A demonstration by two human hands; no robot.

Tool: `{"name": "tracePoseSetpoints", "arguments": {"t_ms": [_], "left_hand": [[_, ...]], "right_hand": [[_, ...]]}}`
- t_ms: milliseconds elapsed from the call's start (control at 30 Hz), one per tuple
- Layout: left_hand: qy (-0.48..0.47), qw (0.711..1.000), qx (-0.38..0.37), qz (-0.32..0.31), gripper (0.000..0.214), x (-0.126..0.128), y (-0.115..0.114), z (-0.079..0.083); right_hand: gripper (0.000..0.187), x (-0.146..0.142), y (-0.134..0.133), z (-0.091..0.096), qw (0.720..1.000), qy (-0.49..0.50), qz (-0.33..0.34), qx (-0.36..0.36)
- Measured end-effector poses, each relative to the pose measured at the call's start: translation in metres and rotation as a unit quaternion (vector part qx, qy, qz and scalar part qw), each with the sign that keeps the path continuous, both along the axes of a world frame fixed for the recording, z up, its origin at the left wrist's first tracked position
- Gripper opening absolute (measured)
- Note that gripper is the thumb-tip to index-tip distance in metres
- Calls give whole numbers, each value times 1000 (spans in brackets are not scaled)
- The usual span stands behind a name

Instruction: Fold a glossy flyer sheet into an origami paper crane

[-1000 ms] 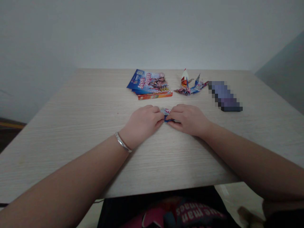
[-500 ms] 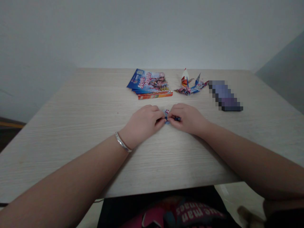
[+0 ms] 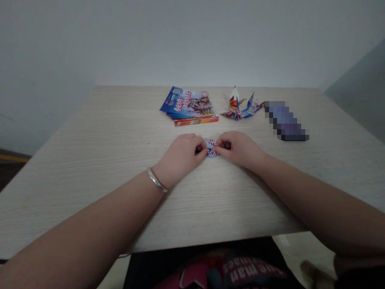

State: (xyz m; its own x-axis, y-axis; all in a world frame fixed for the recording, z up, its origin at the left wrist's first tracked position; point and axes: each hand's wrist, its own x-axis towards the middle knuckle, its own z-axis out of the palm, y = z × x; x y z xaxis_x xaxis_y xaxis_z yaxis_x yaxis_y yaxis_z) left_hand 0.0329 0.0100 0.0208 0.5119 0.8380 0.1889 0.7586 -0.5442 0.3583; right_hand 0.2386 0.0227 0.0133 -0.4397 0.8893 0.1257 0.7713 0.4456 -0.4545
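Pale walls (image 3: 192, 44) rise behind a light, wood-grained table (image 3: 90, 172). Near its middle, a small piece of folded paper (image 3: 212, 154), blue with red-and-white print, sits between the person's two hands. Its left edge is pinched between the thumb and bent fingers of the left hand (image 3: 187, 154); the right hand (image 3: 237, 149) has a similar narrow pinch on the right edge, its other fingers curled under. Much of the paper is hidden by the fingertips.

A silver bracelet (image 3: 156, 180) circles the left wrist. Just beyond the hands lies a fanned stack of printed leaflets (image 3: 192, 106), blue on top with orange edges below. To its right stand colourful folded paper figures (image 3: 237, 112) with pointed tips; how many is hard to tell. Farther right rests a dark-edged, pixelated slab (image 3: 287, 124), its near end angled rightward. Below the table's near edge shows a dark garment (image 3: 240, 269) with pink lettering.
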Motion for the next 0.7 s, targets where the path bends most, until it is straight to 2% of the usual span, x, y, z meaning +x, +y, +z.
{"name": "tracePoseSetpoints", "arguments": {"t_ms": [100,267,367,700], "left_hand": [[16,1000,11,-3,19,1,0,0],[31,1000,2,5,18,2,0,0],[35,999,0,4,19,2,0,0],[25,999,-4,20,15,4,-2,0]], "right_hand": [[16,1,0,0,1000,-4,1,9],[18,4,-1,3,999,31,31,-26],[19,5,0,3,998,28,42,-21],[18,-3,0,5,999,-43,-8,-10]]}}
